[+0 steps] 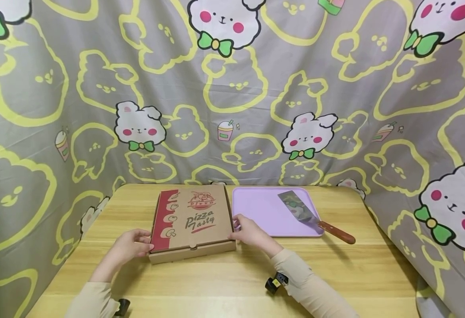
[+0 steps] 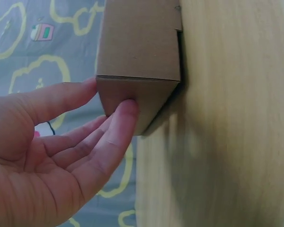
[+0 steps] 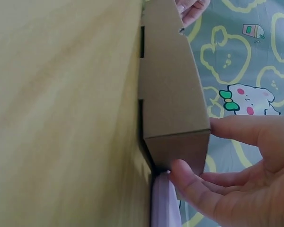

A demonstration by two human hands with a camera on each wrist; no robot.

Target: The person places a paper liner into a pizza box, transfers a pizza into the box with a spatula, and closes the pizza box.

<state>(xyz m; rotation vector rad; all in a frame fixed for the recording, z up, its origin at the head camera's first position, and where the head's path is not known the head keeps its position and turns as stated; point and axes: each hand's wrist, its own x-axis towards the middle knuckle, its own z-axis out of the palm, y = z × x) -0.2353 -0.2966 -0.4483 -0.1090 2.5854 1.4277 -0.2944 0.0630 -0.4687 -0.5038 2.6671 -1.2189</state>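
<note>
A closed cardboard pizza box (image 1: 200,212) with a red printed strip lies on the table in the head view. My left hand (image 1: 130,245) touches its left side near the front corner. In the left wrist view that hand's thumb meets the lid edge and a fingertip (image 2: 128,106) rests against the side wall. On the right side my right hand (image 1: 252,234) touches the front corner. The right wrist view shows its thumb at the box edge and another fingertip (image 3: 180,165) low on the side wall, by the lilac tray's edge.
To the right of the box lies the lilac tray (image 1: 256,221). A pizza server (image 1: 296,207) with a wooden handle rests across it, the handle jutting past the rim. Patterned curtain (image 1: 248,163) surrounds the wooden table (image 1: 216,282) behind and at the sides.
</note>
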